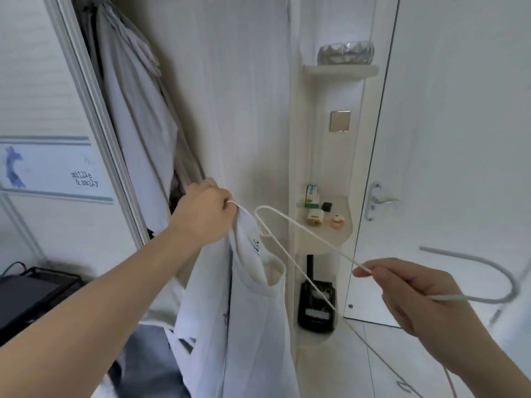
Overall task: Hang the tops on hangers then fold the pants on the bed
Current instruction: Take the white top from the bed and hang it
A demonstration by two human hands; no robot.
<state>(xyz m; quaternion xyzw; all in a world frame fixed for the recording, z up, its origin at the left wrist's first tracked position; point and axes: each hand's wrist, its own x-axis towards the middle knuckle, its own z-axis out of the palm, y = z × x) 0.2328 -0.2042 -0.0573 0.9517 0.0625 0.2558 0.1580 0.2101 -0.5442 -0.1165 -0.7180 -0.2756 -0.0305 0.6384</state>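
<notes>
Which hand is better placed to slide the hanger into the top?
Probably the right hand: it holds the hanger, whose end sits at the neck of the top. The left hand holds it up.

upper shelf (340, 70) bears a glass bowl (345, 53); lower shelf (342, 237) holds small boxes (311, 193).

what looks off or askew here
The white sleeveless top dangles lopsided from one strap pinched in the left hand; the thin white wire hanger in the right hand lies tilted sideways.
</notes>
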